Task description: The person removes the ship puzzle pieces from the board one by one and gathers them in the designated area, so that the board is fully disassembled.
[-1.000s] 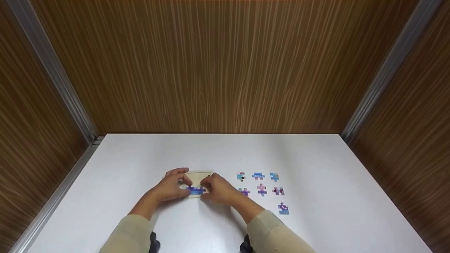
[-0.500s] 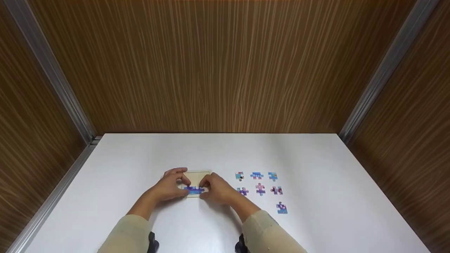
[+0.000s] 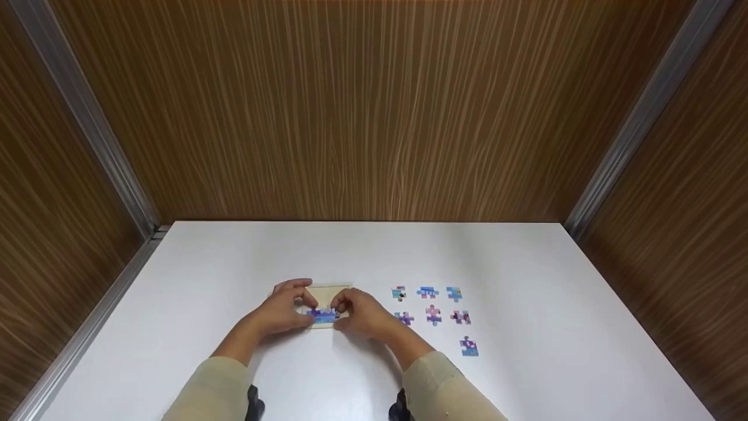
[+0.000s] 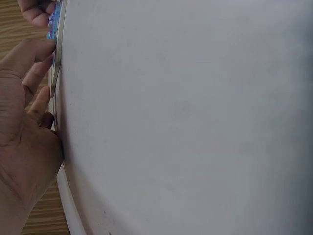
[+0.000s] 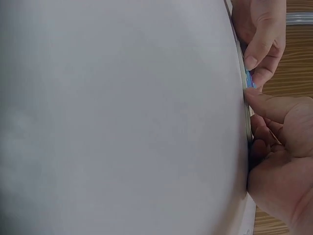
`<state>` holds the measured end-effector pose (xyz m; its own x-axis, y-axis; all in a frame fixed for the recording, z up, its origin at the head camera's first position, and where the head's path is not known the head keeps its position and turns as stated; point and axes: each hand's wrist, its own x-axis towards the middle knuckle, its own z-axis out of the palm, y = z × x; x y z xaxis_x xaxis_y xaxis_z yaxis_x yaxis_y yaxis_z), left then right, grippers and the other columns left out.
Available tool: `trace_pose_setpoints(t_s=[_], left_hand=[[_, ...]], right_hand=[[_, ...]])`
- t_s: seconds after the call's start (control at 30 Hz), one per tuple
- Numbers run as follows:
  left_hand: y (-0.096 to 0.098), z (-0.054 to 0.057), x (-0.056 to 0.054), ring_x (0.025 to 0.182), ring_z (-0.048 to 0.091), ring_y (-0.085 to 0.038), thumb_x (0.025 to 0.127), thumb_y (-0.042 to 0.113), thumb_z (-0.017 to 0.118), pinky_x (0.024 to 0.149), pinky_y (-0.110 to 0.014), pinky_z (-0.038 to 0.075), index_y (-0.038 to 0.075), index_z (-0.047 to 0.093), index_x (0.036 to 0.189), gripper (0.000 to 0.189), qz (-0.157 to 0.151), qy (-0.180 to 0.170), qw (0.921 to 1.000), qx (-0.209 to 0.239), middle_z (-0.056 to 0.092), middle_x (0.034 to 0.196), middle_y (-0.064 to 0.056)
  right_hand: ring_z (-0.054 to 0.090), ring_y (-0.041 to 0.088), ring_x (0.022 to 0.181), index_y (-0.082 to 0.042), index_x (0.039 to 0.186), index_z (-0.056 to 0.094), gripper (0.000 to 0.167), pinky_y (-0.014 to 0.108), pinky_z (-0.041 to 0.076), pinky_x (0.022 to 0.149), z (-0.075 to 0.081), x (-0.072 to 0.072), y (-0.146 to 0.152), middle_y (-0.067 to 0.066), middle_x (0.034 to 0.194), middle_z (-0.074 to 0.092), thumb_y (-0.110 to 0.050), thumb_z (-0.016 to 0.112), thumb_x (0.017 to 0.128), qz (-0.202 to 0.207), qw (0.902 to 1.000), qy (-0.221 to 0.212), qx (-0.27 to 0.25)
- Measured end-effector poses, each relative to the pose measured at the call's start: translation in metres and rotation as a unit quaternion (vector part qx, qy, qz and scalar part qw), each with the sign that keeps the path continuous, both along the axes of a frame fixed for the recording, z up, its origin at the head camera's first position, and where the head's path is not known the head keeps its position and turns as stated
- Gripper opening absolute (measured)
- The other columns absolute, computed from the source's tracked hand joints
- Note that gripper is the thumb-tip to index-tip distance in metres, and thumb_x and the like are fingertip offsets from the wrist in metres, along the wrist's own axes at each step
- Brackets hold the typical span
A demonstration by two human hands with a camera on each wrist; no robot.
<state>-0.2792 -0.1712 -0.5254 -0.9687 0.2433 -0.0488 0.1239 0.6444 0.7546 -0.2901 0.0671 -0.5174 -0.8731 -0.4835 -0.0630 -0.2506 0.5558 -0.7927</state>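
A shallow pale puzzle tray [image 3: 327, 292] lies on the white table, with blue and purple jigsaw pieces [image 3: 323, 316] along its near side. My left hand [image 3: 284, 308] is at the tray's left side, thumb and index finger around the left end of these pieces, other fingers stretched past the tray's edge. From the right, my right hand [image 3: 363, 314] pinches the row's right end between thumb and index finger, its other fingers curled in. Fingers hide both ends of the row. In the left wrist view, the left thumb [image 4: 41, 47] rests at the tray's rim.
Several loose jigsaw pieces lie apart to the right, among them a pink one [image 3: 433, 315], a blue one [image 3: 454, 293] and a purple-and-blue one [image 3: 469, 347] nearest the front. Behind the table [image 3: 526, 257] stands a wood-grain wall [image 3: 374, 117], with panels on both sides.
Both hands stay at the tray with only small finger shifts. The right fingertips and the right end of the row have moved slightly. The loose pieces lie as before.
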Motion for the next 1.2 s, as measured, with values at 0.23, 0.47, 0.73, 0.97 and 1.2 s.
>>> trace_pose_setpoints(t_s=[0.23,0.47,0.73,0.97,1.2], left_hand=[[-0.0008,-0.0009,-0.0021,0.162,0.028,-0.044,0.082,0.015,0.087,0.133,-0.065,0.026,0.017,0.078,0.105,0.025,-0.004,0.01,0.9999,-0.003,0.046,0.169,-0.011],[-0.0006,-0.0003,-0.0028,0.162,0.028,-0.045,0.08,0.015,0.086,0.133,-0.065,0.027,0.016,0.078,0.103,0.025,0.001,0.008,1.0,0.0,0.046,0.169,-0.013],[0.0015,0.0033,-0.0003,0.163,0.027,-0.045,0.08,0.015,0.087,0.133,-0.067,0.026,0.016,0.078,0.104,0.025,0.004,0.001,1.0,-0.001,0.046,0.169,-0.012],[0.0026,0.0021,0.0001,0.163,0.027,-0.044,0.08,0.016,0.087,0.133,-0.067,0.026,0.017,0.078,0.103,0.025,0.004,0.002,1.0,-0.001,0.046,0.169,-0.011],[0.0018,0.0009,-0.0011,0.163,0.027,-0.044,0.08,0.016,0.087,0.133,-0.067,0.025,0.017,0.078,0.104,0.026,0.001,0.001,1.0,-0.001,0.045,0.17,-0.012]], right_hand=[[0.059,0.012,0.094,-0.011,0.112,0.071,0.031,0.025,0.052,0.087,-0.0006,0.0,-0.0001,0.0,0.1,0.067,0.011,0.076,0.091,-0.008,0.9991,-0.012,-0.04],[0.058,0.011,0.09,-0.009,0.109,0.071,0.027,0.022,0.05,0.083,-0.0011,0.0004,-0.0027,0.002,0.097,0.068,0.012,0.075,0.091,-0.011,0.999,0.013,-0.04],[0.058,0.011,0.087,-0.01,0.109,0.074,0.029,0.023,0.049,0.081,-0.001,0.0007,-0.0036,-0.002,0.092,0.066,0.013,0.074,0.092,-0.025,0.9989,0.016,-0.036],[0.058,0.011,0.086,-0.012,0.106,0.076,0.027,0.023,0.05,0.079,-0.0019,0.0006,-0.0033,-0.003,0.091,0.067,0.012,0.074,0.092,-0.035,0.9989,0.012,-0.027],[0.059,0.01,0.085,-0.01,0.104,0.078,0.028,0.021,0.052,0.077,-0.0001,0.0021,-0.0037,-0.002,0.088,0.068,0.013,0.073,0.09,-0.048,0.9981,0.001,-0.039]])
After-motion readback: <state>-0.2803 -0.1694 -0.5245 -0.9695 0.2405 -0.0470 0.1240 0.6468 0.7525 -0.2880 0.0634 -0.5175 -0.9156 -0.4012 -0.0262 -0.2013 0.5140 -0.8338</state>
